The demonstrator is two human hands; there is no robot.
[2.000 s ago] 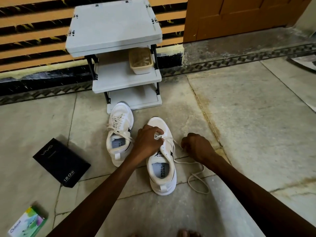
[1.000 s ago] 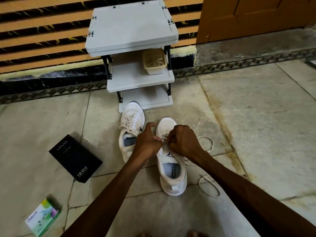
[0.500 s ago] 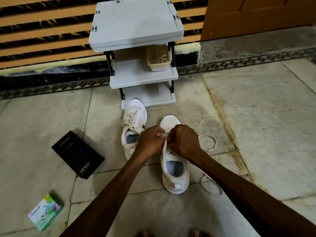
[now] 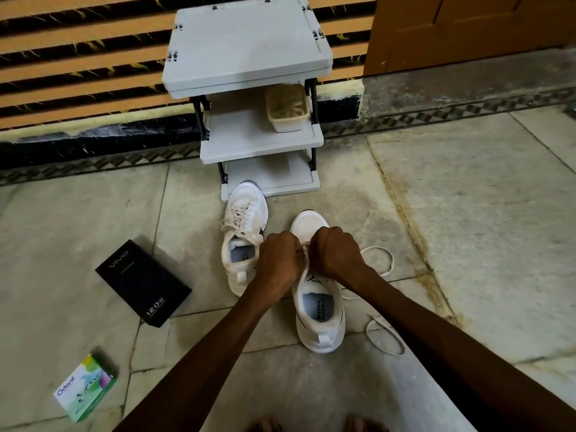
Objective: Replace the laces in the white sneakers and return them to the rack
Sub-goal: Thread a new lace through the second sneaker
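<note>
Both hands now meet over the right-side sneaker, where two seconds ago the right hand was pulled out to the side with the lace.

Stone floor (image 4: 467, 213) tiles carry everything. At the wall stands the grey three-shelf rack (image 4: 246, 48), with no shoes on it. The two white sneakers sit on the floor just in front of it, toes toward the rack: the left sneaker (image 4: 246, 219) is laced and its toe nearly touches the bottom shelf, and the right sneaker (image 4: 318, 313) lies closer to the person. A black box (image 4: 143, 282) lies flat to the left, well apart from the shoes.

The left hand (image 4: 279, 260) and right hand (image 4: 335, 254) sit knuckle to knuckle above the right sneaker's eyelets, fingers curled and pinching the lace (image 4: 385, 339) between them; its loose length loops on the floor to the right. A cream basket (image 4: 288, 126) of laces stands on the middle shelf. A small green box (image 4: 85, 386) lies at the lower left.
</note>
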